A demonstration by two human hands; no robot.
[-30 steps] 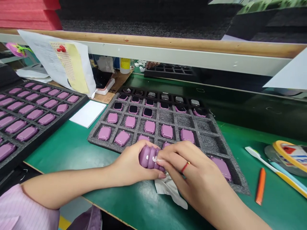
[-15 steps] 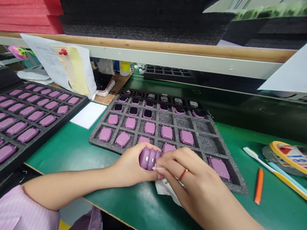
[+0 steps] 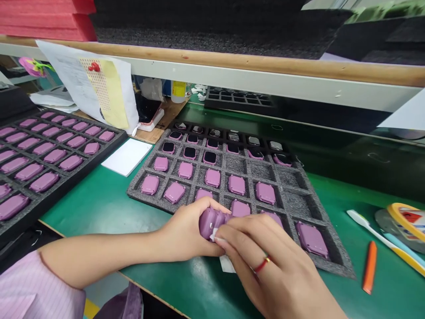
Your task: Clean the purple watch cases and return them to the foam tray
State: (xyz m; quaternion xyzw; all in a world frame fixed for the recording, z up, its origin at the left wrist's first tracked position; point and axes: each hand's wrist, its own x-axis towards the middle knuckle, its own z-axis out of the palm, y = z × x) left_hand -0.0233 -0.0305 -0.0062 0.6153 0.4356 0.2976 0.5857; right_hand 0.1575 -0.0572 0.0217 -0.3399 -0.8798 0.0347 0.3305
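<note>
My left hand (image 3: 186,230) grips stacked purple cases (image 3: 206,223); right hand (image 3: 279,261) pinches white cloth (image 3: 214,235) there, looks mid-wipe. Tray (image 3: 133,188): dark screens (image 3: 210,157) toward far edge, plain purple nearer.

Pad (image 3: 126,157) lies between left tray (image 3: 89,163) and right tray (image 3: 299,204)

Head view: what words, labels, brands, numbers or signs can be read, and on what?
No text can be read for certain.
White paper: writing too faint and blurred.
Container label, right edge: blue and red print, too blurred.
Bottle label: too small.
Purple cases: tiny marks, too small.
</note>
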